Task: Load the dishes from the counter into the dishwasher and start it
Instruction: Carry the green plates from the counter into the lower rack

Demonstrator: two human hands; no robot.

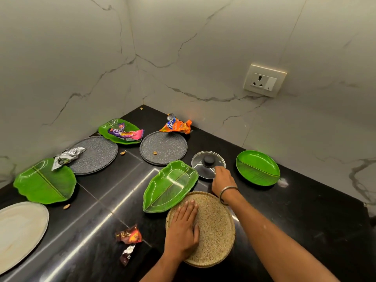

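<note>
Caught early in the clearing, nothing loaded and no dishwasher in view: left hand [183, 231] pressed flat, fingers spread, on the speckled beige plate [213, 231] at 5 o'clock of the black tabletop [305, 210], right hand [222, 181] reaching onto the glass lid [205, 162], grip unclear, green leaf plates [168, 186] and wrappers [177, 126] scattered from 9 to 2 o'clock.

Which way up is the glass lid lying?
Knob up: the glass lid lies flat on the counter, its black knob on top.
</note>
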